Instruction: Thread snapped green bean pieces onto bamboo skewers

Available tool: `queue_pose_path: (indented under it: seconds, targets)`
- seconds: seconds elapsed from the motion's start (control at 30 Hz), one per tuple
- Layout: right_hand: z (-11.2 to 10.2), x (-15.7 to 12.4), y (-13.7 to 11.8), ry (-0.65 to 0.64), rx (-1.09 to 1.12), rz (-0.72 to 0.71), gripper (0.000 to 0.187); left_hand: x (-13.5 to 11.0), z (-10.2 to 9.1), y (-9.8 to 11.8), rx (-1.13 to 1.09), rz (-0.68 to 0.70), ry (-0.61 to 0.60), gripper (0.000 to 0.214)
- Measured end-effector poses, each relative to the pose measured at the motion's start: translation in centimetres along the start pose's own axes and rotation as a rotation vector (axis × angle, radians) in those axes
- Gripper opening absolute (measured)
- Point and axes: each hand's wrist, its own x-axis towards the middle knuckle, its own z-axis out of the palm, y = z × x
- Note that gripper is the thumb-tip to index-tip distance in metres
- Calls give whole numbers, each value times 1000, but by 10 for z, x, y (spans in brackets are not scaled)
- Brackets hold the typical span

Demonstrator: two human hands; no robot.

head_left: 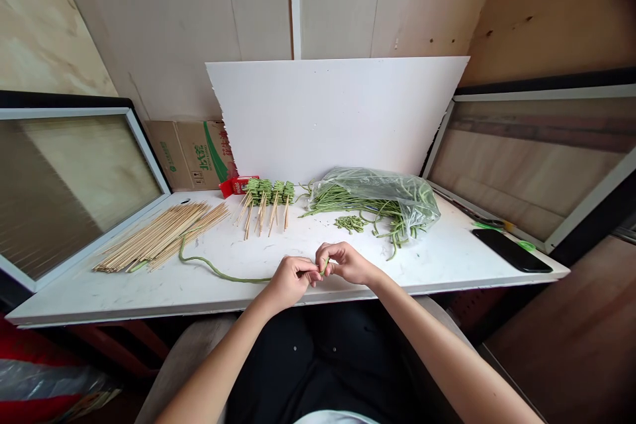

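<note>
Both my hands meet at the near edge of a white table [437,258]. My left hand [292,278] and my right hand [344,261] are closed, pinching the end of a long green bean [209,266] between them. The bean trails away to the left across the table toward a pile of bamboo skewers [159,237]. Behind my hands lie several finished skewers of folded green bean [267,197].
A clear plastic bag of long green beans [382,199] lies at the back right, with a small heap of cut bean pieces [350,222] beside it. A black phone [511,250] and green-handled scissors [491,222] lie at the far right. A red packet [238,184] and cardboard box [191,154] sit behind.
</note>
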Motion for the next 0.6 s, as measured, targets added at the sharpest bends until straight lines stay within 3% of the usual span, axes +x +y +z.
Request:
queue_pose_path:
  seconds: [0.13, 0.37, 0.6]
  targets:
    - [-2, 0, -1, 36, -38, 20, 22, 1, -2, -2, 38, -9, 37, 26]
    - [4, -2, -35, 205, -567, -73, 23, 4, -9, -4, 395, 89, 302, 12]
    - [15, 1, -29, 265, -640, -154, 19, 4, -11, -6, 483, 129, 315, 17]
